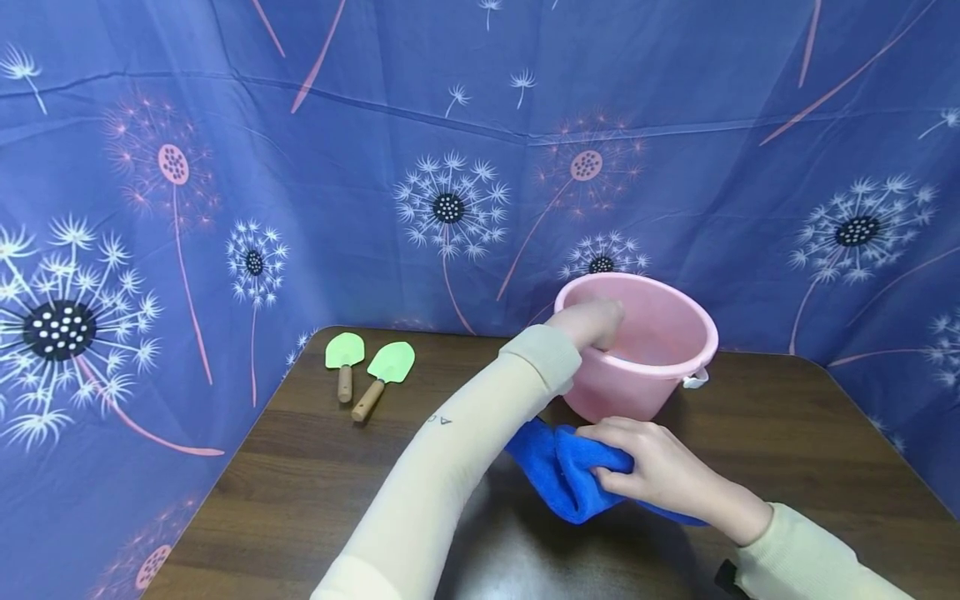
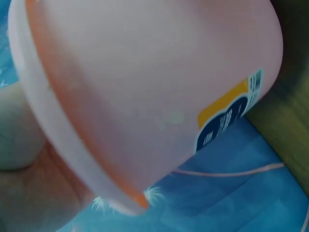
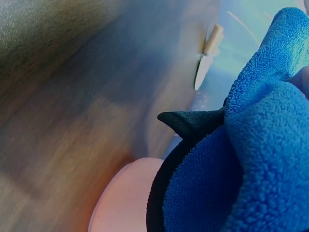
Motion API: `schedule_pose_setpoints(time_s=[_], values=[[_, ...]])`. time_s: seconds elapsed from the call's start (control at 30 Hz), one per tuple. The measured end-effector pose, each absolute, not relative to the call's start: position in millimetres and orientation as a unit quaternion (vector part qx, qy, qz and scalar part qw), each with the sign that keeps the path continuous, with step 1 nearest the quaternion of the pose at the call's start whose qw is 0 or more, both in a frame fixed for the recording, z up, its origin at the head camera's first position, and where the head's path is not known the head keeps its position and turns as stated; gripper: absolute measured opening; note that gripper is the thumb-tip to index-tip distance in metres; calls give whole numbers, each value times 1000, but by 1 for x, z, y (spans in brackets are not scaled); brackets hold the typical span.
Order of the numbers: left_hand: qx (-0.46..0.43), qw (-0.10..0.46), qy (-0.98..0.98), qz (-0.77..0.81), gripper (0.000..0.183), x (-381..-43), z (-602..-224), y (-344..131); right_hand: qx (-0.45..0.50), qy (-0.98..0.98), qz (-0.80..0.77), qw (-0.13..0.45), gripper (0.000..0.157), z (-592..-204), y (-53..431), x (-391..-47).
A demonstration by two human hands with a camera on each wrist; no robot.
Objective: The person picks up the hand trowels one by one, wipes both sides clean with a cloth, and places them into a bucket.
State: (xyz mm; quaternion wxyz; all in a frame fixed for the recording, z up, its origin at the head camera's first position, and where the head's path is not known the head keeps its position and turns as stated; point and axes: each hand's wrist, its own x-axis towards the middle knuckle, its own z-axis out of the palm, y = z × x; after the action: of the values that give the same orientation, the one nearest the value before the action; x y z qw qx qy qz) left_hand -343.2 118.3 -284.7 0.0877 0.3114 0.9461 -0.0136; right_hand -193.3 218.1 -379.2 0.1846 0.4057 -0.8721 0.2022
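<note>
Blue dandelion-print fabric [image 1: 337, 200] hangs behind a wooden table [image 1: 300, 483], where the right hand [image 1: 652, 467] grips a blue cloth [image 1: 573, 479] just in front of the pink bucket [image 1: 626, 396], while the left hand [image 1: 602, 321] reaches over its rim, fingers hidden, their grip impossible to tell. It looks like a reach into the bucket with the cloth held by; raising the cloth there would probably call for skirting the left forearm [image 1: 450, 450], which crosses at the bucket's near left. Two green trowels [image 1: 392, 363] lie well left of the bucket, apparently out of the way.
</note>
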Motion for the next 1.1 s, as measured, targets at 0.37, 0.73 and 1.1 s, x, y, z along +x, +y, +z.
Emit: schedule_pose_setpoints(time_s=[0.37, 0.73, 1.1], values=[[396, 42, 917, -14, 27, -336, -261, 92, 412, -866, 196, 203, 43, -373, 219, -192], [425, -48, 902, 52, 22, -312, -260, 49, 402, -870, 203, 203, 45, -372, 221, -185], [426, -126, 894, 59, 13, -291, -274, 6, 404, -864, 208, 217, 49, -367, 225, -181]])
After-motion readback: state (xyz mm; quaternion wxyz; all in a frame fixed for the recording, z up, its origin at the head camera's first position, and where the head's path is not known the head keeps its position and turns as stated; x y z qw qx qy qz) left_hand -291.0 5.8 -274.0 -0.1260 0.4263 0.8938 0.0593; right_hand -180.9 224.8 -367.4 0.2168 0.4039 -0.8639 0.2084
